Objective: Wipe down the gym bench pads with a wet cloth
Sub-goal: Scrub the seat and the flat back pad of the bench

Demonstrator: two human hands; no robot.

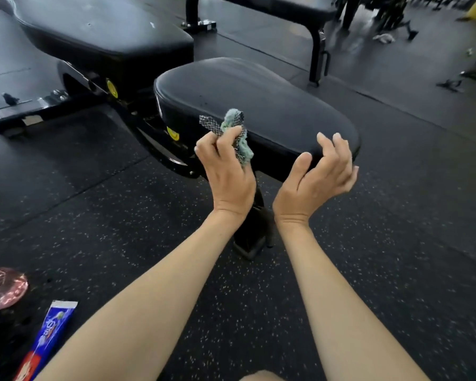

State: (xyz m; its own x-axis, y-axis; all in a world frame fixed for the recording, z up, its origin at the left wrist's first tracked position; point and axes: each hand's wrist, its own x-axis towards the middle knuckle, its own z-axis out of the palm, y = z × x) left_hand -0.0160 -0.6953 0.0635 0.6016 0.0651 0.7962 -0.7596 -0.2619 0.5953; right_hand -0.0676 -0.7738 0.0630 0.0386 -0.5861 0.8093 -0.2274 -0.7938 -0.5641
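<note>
A black gym bench fills the upper half of the head view, with a rounded seat pad [259,105] close to me and a longer back pad [99,28] behind it at the upper left. My left hand [226,171] grips a crumpled green and grey checked cloth [235,133], held just in front of the seat pad's near edge. To its right, my right hand [319,174] is raised with the palm turned inward and the fingers loosely curled, holding nothing. Whether the cloth touches the pad I cannot tell.
The bench's black steel frame [25,111] and front foot [253,237] stand on speckled rubber flooring. A blue and red tube [50,336] and a pinkish round object [0,287] lie at the lower left. A second bench [286,6] stands behind, and a white rag [384,37] lies far right.
</note>
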